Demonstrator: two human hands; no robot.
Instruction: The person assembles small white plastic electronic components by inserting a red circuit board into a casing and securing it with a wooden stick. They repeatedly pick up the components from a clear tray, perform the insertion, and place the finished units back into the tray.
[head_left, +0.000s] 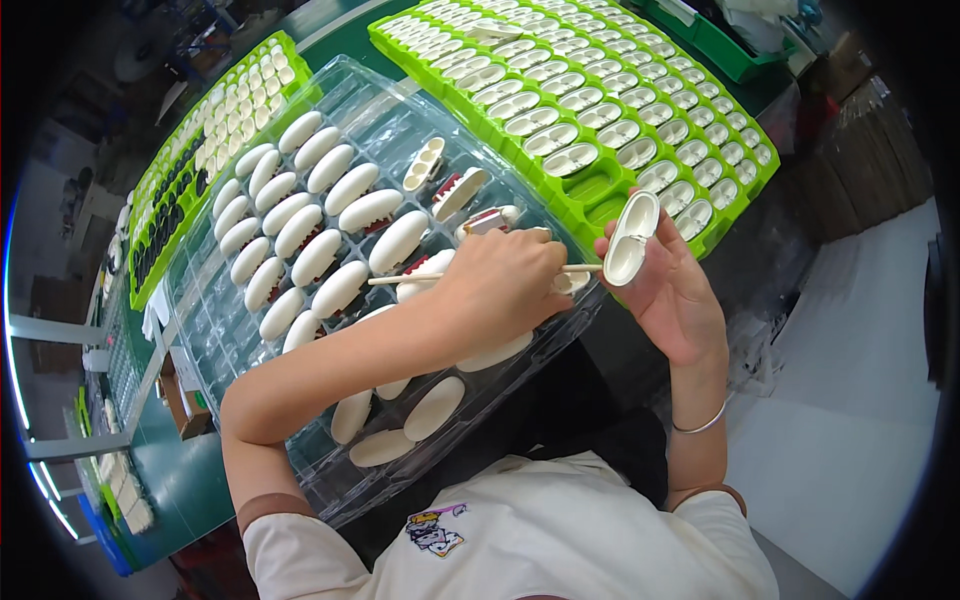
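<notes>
My left hand (510,280) is closed around a thin pale stick (410,279), above the clear plastic tray. The stick's right end reaches the edge of a white oval shell (632,240), which my right hand (680,310) holds with its hollow side showing. That shell has two rounded hollows. Rows of white oval pieces (350,186) lie in the compartments of the clear tray (205,330), several showing red and white tooth-like parts beneath. Some of them are hidden by my left forearm. A cream piece with three holes (424,165) also sits there.
Beyond stands a bright green tray (480,125) filled with rows of similar hollow shells; two slots at its near corner hold none. Another green tray (140,285) at left carries small black and cream parts. Stacked cardboard (880,160) is at the right, a dark green bin (730,50) at the back.
</notes>
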